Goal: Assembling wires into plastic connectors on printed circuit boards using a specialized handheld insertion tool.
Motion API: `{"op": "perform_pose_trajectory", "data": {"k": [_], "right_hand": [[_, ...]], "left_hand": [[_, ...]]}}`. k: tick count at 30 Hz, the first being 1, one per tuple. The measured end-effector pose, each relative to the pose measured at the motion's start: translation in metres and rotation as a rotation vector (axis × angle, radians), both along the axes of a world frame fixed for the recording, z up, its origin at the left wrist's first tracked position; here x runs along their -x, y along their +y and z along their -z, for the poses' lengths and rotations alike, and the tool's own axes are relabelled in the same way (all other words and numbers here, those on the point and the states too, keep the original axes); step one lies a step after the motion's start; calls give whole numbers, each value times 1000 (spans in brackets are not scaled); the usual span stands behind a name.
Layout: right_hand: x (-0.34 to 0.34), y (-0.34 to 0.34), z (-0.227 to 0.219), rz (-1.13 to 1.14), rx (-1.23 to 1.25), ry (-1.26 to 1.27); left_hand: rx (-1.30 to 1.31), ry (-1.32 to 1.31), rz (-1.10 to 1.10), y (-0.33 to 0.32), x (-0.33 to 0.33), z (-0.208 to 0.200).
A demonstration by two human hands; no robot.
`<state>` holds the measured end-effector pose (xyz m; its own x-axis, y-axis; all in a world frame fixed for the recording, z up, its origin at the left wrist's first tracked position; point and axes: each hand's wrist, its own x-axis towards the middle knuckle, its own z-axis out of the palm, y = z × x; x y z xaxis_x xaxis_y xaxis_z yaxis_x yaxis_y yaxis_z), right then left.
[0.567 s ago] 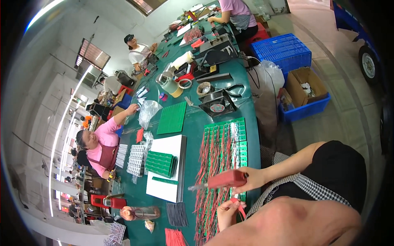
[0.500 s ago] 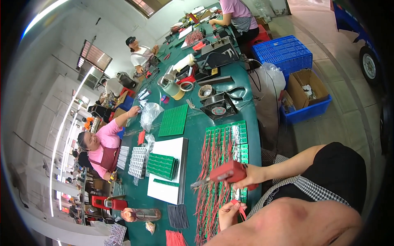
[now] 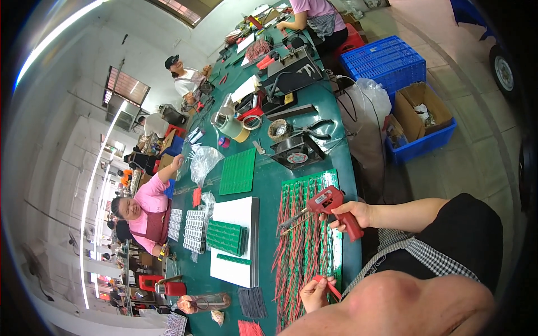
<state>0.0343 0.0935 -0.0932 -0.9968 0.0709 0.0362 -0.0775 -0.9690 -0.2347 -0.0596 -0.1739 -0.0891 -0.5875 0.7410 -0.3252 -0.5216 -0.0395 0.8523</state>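
My right hand (image 3: 352,215) is wrapped round the grip of a red soldering gun (image 3: 326,200). Its metal tip points left over a row of green circuit boards (image 3: 329,180). Many red and black wires (image 3: 297,246) lie across these boards and cover much of them. Lower down, at the near edge of the boards, my left hand (image 3: 315,294) is closed in a pinch on a small bunch of red wires (image 3: 332,288). The far ends of that bunch are hidden by my arm.
Stacked green boards (image 3: 225,236) rest on white sheets (image 3: 231,275). Dark wires (image 3: 252,302), red wires (image 3: 249,328) and a bottle (image 3: 210,302) are nearby. A small fan (image 3: 296,152) and pliers (image 3: 319,130) stand beyond the boards. A co-worker in pink (image 3: 148,213) sits across the table.
My right hand has raised the soldering gun and turned it, so its body and grip show more. The left hand still pinches the red wires. The whole view has shifted slightly.
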Motion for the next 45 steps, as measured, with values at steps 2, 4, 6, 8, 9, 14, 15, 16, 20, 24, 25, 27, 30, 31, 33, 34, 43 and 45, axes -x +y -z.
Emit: {"op": "perform_pose_trajectory", "data": {"k": [2,4,6,8,9,14,15,16,20,24,25,27,30,31,33,34,43,45], "right_hand": [[1,-1,3,-2,35,12],[2,-2,5,11,-16,51],[1,-1,1,13,-8,37],[-1,1,1,30,1,36],[0,0,2,33,7,30],[1,-1,4,42,9,74],[3,-1,5,43,13,72],[4,0,8,32,25,73],[5,0,11,37,27,105],[3,1,9,34,44,91],[3,0,8,39,37,87],[2,0,8,43,30,83],[4,-1,10,20,40,93],[4,0,10,24,31,93],[3,0,9,27,21,92],[2,0,8,34,16,82],[3,0,8,45,37,92],[3,0,8,52,32,99]], "left_hand": [[11,61,52,13,-4,-5],[78,96,57,18,-6,-7],[89,201,100,22,-7,-8],[121,171,88,31,-10,-13],[147,146,70,36,-12,-16],[145,96,52,48,-20,-28],[156,98,35,48,-21,-28],[168,95,20,48,-23,-26],[271,-8,145,49,-8,-28],[237,72,120,49,-12,-29],[219,68,122,48,-13,-28],[199,84,95,43,-15,-18],[114,134,79,40,-18,-14],[51,167,93,41,-18,-14],[49,198,104,39,-18,-12],[48,229,117,39,-18,-12],[41,184,94,41,-18,-14],[39,194,96,40,-17,-11]]}}
